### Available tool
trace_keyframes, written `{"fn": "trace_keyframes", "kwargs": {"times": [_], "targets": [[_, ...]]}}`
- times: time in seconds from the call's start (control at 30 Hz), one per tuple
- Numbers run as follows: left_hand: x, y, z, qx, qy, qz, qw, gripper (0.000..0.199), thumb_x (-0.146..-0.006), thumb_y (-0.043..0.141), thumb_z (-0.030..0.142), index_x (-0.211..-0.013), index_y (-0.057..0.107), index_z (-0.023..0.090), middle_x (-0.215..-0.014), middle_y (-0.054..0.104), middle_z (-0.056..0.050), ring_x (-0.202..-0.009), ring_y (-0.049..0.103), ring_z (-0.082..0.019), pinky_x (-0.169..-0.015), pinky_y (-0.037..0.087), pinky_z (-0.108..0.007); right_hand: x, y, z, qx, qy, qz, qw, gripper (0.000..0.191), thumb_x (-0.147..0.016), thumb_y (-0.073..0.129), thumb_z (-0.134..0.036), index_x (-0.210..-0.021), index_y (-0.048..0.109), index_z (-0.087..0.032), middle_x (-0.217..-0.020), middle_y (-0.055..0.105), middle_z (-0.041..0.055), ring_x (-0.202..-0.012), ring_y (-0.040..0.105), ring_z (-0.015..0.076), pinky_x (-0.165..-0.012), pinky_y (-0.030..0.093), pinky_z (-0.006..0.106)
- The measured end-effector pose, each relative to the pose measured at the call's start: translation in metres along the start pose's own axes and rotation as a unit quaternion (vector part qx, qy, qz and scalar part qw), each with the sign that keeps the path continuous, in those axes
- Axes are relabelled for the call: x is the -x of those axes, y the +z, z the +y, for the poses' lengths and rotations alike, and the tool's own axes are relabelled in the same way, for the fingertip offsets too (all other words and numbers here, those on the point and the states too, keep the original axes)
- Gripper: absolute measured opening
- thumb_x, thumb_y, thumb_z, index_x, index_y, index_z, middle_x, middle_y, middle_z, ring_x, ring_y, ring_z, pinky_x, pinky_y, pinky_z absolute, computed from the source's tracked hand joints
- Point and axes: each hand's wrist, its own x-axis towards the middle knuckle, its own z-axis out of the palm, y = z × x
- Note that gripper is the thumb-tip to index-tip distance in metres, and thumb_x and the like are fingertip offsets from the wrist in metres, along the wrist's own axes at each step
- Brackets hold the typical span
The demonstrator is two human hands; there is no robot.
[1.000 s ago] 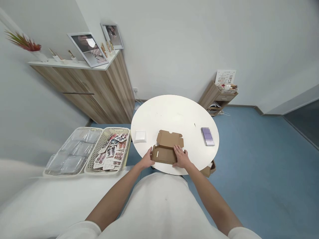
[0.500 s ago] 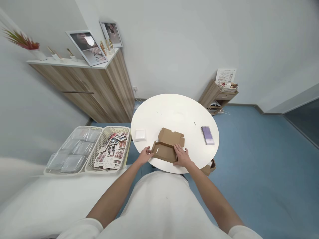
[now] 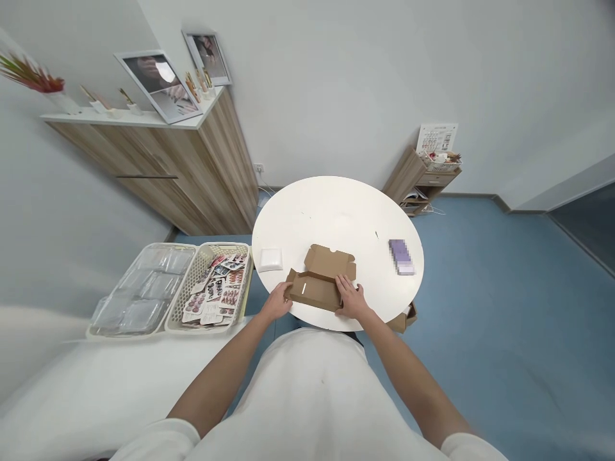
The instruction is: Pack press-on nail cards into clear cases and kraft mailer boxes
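A brown cardboard box point(image 3: 314, 292) lies unfolded on the round white table point(image 3: 336, 205), near its front edge, with its notched lid point(image 3: 330, 261) folded back away from me. At the box's left end, my left hand point(image 3: 277, 302) grips the side flap, which leans outward. My right hand point(image 3: 352, 298) is closed over the right side wall, fingers on the inner face and thumb nearer the front corner. A small white slot shows in the box floor on the left. The undersides of both hands are hidden.
Left of the box sits a white square packet point(image 3: 271, 259); a blurred purple item point(image 3: 401, 257) lies at the table's right. A basket of printed cards point(image 3: 216, 291) and a basket of clear plastic packs point(image 3: 148, 282) stand to the left. Below the table's right edge is an open carton point(image 3: 404, 319).
My left hand has shifted slightly, and the left flap now leans further outward to the left. My right hand stays on the right wall. The whole view has moved a little.
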Motion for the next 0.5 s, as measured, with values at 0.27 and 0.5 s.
{"fn": "trace_keyframes", "kwargs": {"times": [0.27,0.5], "targets": [[-0.007,0.008,0.007,-0.025,-0.041,0.047,0.998,0.067,-0.075,0.05,0.017,-0.134,0.018,0.021,-0.111,0.055,-0.006,-0.083,0.059,-0.017,-0.08,0.044,-0.033,0.002,0.001,0.001,0.007,-0.016,0.012,1.0,0.109,-0.059,0.064,-0.043,-0.137,-0.009,-0.021,-0.147,-0.001,0.008,-0.133,-0.003,0.0241,-0.101,0.007,0.05],[-0.006,0.011,0.028,-0.045,-0.019,0.028,0.998,0.045,-0.072,0.046,0.012,-0.116,0.048,0.021,-0.107,0.053,-0.005,-0.085,0.056,-0.016,-0.08,0.044,-0.029,0.004,0.003,-0.001,0.014,-0.02,0.013,1.0,0.114,-0.057,0.066,-0.044,-0.137,-0.011,-0.02,-0.146,0.001,0.0089,-0.133,-0.005,0.0248,-0.101,0.007,0.049]]}}
